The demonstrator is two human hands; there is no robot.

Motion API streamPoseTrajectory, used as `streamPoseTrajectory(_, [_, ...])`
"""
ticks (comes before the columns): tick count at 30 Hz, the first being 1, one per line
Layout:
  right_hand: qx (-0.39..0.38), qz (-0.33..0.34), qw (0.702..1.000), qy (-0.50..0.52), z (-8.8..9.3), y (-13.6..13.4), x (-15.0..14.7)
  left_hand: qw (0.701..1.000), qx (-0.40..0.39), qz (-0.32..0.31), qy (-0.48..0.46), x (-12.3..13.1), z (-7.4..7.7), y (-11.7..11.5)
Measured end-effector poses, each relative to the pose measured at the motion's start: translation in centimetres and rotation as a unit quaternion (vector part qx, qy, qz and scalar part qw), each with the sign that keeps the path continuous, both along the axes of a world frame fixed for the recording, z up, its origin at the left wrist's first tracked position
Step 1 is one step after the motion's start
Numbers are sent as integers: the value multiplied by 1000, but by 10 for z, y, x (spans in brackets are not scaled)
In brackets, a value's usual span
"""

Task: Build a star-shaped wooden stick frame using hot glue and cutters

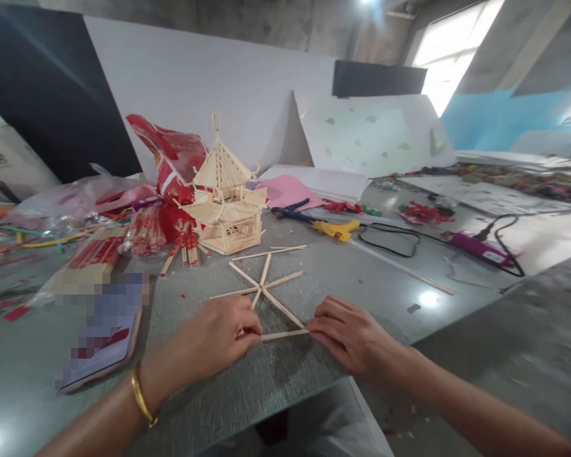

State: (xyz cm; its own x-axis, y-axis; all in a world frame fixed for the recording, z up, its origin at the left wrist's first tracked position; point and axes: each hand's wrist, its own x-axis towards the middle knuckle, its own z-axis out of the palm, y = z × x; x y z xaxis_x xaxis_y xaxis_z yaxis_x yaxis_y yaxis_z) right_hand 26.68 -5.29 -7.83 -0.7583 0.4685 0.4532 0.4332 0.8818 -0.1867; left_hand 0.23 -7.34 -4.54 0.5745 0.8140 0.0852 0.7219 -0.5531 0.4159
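A six-armed star of thin wooden sticks [280, 306] lies flat on the table. A short wooden stick [285, 334] lies across the ends of its two near arms. My left hand [226, 327], with a gold bangle [141, 397] at the wrist, pinches that stick's left end. The fingers of my right hand [349, 333] close on its right end, where it meets the star's arm; the fingertips partly hide the joint. Just beyond the star stands a pagoda model [228, 219] built of similar sticks. Two loose sticks [269, 252] lie between star and model.
On the left are a phone [111, 330], bundled sticks with red paper [88, 254] and plastic bags [80, 193]. A yellow glue gun [337, 230], blue-handled pliers [292, 209] and a purple power strip [480, 249] with black cable lie right of the model. The table edge [285, 409] runs close to me.
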Motion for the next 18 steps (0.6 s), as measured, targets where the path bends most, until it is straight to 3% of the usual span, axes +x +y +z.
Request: streamPoseTrajectory(18, [1, -8, 1000, -7, 3, -2, -3, 998, 17, 0, 57, 8, 3, -2])
